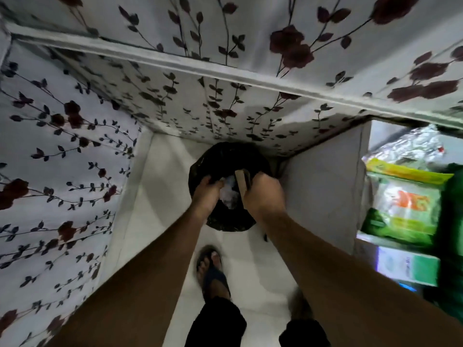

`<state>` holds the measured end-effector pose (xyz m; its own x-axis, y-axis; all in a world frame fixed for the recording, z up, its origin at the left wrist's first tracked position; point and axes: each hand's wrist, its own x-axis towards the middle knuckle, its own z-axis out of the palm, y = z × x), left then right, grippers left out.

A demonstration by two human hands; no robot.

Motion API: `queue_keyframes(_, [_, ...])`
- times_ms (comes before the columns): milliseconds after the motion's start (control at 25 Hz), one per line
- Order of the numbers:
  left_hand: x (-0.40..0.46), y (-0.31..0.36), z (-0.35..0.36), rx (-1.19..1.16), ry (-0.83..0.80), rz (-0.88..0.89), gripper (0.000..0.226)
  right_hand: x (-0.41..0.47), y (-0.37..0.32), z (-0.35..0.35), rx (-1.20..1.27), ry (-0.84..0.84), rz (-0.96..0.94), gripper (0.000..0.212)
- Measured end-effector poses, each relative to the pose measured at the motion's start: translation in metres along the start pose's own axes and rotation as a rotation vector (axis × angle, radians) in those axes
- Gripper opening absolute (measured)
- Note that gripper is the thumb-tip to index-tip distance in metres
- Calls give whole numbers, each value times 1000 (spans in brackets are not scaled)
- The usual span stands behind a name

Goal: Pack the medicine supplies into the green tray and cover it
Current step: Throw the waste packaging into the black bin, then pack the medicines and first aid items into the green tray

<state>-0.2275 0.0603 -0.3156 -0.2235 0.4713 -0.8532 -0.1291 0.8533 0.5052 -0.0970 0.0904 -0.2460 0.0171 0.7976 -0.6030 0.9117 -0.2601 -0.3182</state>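
A black bin (225,156) lined with a black bag stands on the white floor below me. My right hand (263,194) is closed on a flat brown cardboard piece (241,181) over the bin's mouth. My left hand (206,194) reaches into the bin beside crumpled white waste (230,195); its fingers are curled and I cannot tell what they grip. At the far right lie the medicine packs (406,204), a white and green box (408,266) and silver foil strips (411,144), next to a dark green edge (452,246) that may be the tray.
Floral cloth (75,146) covers the furniture on the left and behind the bin. A plain white panel (323,191) stands between the bin and the medicines. My feet in sandals (213,269) stand on the white floor in the narrow gap.
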Motion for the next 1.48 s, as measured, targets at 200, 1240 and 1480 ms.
queue_keyframes(200, [1, 2, -13, -30, -63, -100, 43, 3, 6, 6, 100, -41, -12, 8])
queue_keyframes(1240, [-303, 53, 162, 1278, 104, 881, 58, -168, 331, -291, 241, 396, 349, 35])
queue_keyframes(1480, [-287, 54, 159, 1385, 134, 1027, 49, -145, 348, -273, 195, 372, 323, 36])
